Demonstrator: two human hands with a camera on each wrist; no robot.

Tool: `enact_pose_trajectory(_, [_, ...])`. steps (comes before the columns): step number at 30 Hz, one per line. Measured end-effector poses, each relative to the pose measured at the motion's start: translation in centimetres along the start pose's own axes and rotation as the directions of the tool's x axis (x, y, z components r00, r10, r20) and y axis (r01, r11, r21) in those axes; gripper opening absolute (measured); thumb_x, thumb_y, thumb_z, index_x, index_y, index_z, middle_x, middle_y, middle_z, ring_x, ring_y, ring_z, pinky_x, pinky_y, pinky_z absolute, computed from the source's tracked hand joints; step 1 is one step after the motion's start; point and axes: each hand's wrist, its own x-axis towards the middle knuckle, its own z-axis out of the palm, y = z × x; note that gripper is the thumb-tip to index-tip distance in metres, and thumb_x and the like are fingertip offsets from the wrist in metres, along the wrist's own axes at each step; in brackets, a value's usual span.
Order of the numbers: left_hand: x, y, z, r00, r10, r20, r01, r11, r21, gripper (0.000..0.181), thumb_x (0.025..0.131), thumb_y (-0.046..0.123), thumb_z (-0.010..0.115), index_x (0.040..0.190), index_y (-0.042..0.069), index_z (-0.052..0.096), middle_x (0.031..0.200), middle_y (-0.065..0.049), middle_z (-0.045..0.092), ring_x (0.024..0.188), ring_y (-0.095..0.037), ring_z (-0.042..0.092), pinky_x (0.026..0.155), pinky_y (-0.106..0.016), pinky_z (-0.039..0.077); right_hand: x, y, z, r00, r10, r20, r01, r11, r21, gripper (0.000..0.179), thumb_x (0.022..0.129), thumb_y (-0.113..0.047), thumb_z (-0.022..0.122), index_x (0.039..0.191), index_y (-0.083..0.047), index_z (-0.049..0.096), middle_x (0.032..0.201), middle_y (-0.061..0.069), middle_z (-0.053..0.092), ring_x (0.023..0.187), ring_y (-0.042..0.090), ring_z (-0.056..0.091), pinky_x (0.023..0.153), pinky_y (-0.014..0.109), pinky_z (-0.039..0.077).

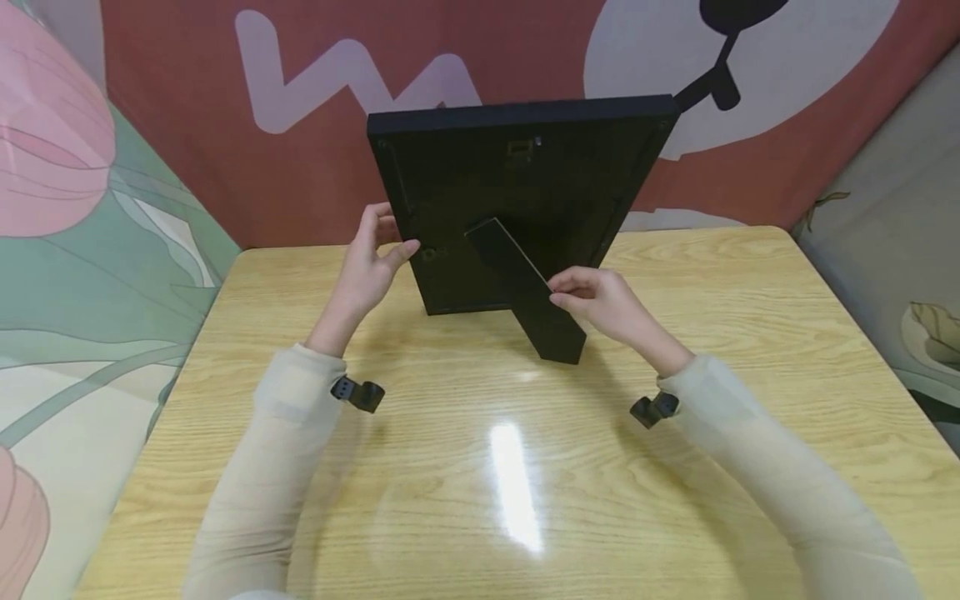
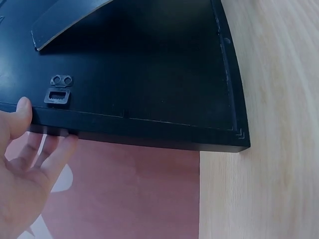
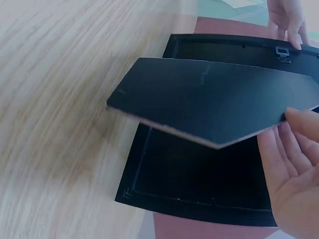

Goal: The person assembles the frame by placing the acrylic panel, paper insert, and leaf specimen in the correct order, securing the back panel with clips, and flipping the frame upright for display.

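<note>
A black picture frame (image 1: 465, 183) stands upright near the back of the table, its back turned toward me. From the back panel the easel leg (image 1: 536, 308) slants out, its pointed foot down at the tabletop. My left hand (image 1: 367, 262) grips the frame's left edge, thumb on the back and fingers curled behind the side. With thumb and fingers my right hand (image 1: 596, 300) pinches the right edge of the leg, also seen in the right wrist view. A small metal hanger (image 2: 58, 95) sits on the back beside my left thumb, and another hanger (image 1: 520, 149) near the top.
The wood-grain table (image 1: 435, 500) reaches to a red patterned wall covering (image 1: 315, 183) close behind the frame. Floral fabric (image 1: 75, 333) hangs on the left and a greyish covering (image 1: 885, 250) on the right. A bright light reflection lies on the tabletop.
</note>
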Motion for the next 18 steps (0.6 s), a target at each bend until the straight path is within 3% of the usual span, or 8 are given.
enact_pose_trajectory(6, [0.1,-0.3,0.3,0.998,0.066,-0.001,-0.066,0.998,-0.003,0.046,0.096,0.01,0.055,0.136,0.003,0.034,0.132,-0.02,0.045,0.123,-0.032,0.048,0.102,-0.047,0.043,-0.5,0.2,0.2,1.0,0.008,0.012,-0.008,0.998,0.058,0.024,0.092,-0.017,0.064,0.11,-0.001,0.066,0.104,0.015,0.068,0.085,0.003,0.063,0.074,0.01,0.049])
enact_pose_trajectory(11, [0.1,-0.6,0.6,0.997,0.082,0.006,-0.082,0.996,-0.02,0.045,0.096,0.009,0.054,0.136,0.004,0.033,0.13,-0.019,0.045,0.119,-0.031,0.048,0.096,-0.047,0.047,-0.8,0.7,0.3,1.0,-0.01,0.018,0.009,0.997,0.07,0.024,0.091,-0.017,0.065,0.109,-0.002,0.065,0.101,0.013,0.069,0.084,0.003,0.063,0.074,0.012,0.05])
enact_pose_trajectory(18, [0.3,-1.0,1.1,0.994,0.113,0.005,-0.112,0.991,-0.068,0.043,0.094,0.004,0.057,0.132,0.004,0.039,0.129,-0.015,0.049,0.12,-0.029,0.051,0.097,-0.046,0.049,-1.6,0.9,0.6,0.996,0.055,0.063,-0.059,0.995,0.075,0.026,0.093,-0.016,0.062,0.114,0.0,0.064,0.108,0.017,0.067,0.089,0.005,0.063,0.076,0.014,0.051])
